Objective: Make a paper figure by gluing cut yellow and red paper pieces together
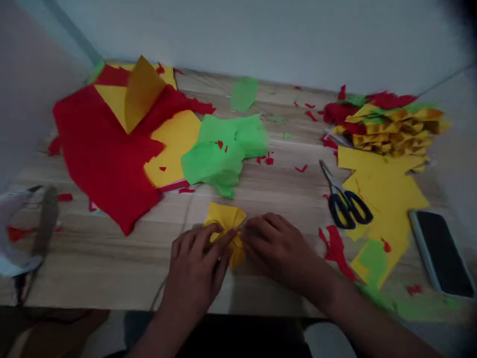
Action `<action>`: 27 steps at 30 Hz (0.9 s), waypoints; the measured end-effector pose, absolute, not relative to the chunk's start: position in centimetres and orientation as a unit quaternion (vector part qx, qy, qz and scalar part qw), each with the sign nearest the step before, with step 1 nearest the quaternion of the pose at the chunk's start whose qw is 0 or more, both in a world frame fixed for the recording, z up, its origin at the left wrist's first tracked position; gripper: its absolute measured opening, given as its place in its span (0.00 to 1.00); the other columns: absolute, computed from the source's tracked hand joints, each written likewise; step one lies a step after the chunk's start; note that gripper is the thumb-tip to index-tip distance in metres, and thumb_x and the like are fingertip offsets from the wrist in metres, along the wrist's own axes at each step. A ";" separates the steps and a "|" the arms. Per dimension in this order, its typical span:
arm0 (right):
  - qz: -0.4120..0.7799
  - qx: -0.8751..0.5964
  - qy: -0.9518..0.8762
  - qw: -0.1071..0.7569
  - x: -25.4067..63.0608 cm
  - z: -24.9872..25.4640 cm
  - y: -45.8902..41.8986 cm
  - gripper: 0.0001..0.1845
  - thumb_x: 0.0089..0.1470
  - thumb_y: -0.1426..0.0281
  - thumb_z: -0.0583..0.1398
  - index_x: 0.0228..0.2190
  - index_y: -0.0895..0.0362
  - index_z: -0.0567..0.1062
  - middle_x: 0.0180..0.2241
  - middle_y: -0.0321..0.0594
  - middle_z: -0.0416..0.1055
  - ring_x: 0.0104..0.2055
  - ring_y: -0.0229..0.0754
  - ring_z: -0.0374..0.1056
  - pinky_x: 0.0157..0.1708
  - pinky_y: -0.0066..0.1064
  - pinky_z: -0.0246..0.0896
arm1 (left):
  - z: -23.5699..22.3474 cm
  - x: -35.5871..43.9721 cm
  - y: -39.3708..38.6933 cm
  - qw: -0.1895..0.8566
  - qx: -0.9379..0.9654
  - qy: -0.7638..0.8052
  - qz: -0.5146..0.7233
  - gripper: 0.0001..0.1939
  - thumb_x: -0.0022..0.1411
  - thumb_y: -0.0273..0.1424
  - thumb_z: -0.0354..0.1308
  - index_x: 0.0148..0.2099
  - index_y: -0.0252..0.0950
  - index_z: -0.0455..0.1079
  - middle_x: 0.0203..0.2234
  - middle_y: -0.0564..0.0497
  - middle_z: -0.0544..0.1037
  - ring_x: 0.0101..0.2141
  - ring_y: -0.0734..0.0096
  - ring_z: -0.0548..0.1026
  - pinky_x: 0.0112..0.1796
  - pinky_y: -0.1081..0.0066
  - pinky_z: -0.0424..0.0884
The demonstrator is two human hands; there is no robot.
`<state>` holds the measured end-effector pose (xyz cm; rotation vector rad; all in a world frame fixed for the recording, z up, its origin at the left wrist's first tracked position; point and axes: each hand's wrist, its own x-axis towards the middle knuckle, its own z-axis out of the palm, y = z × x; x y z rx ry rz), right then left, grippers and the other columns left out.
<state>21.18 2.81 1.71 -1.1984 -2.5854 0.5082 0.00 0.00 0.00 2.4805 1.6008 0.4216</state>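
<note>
Near the front of the wooden table, a small creased piece of yellow paper [223, 214] lies between my two hands. My left hand [197, 263] pinches its near left side, fingers bent over the folds. From the other side my right hand [278, 246] grips the paper's right edge with thumb and fingertips together. The fingertips of both hands almost meet at the gathered middle. Part of the paper is covered by the fingers. A green sheet of paper [227, 149] with tiny red scraps on it lies just beyond the hands.
Large red paper [100, 144] and a standing yellow fold [143, 94] lie left. Scissors [345, 199] rest by yellow sheets [387, 189] at right, with a phone [443, 253] beyond. Folded yellow pieces [398, 132] are piled at the back right. A white object [18, 233] stands far left.
</note>
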 end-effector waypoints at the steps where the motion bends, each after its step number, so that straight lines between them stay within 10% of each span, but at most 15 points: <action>1: 0.177 -0.419 -0.882 0.127 21.2 1.7 2.8 0.09 0.63 0.70 0.57 0.42 0.56 0.76 0.46 0.41 0.72 0.46 0.47 0.64 0.48 0.41 0.63 | 0.0 -0.1 -0.1 0.096 0.824 0.537 0.153 0.18 0.63 0.31 0.58 0.56 0.42 0.68 0.49 0.47 0.75 0.47 0.55 0.69 0.47 0.56 0.64; 27: 0.175 -0.426 -0.876 0.141 20.7 1.1 3.2 0.08 0.63 0.70 0.57 0.40 0.54 0.76 0.41 0.42 0.72 0.43 0.46 0.63 0.44 0.38 0.58 | -0.2 -0.9 -1.4 0.103 0.800 0.557 0.195 0.12 0.60 0.34 0.62 0.47 0.42 0.71 0.52 0.47 0.74 0.50 0.54 0.70 0.48 0.55 0.66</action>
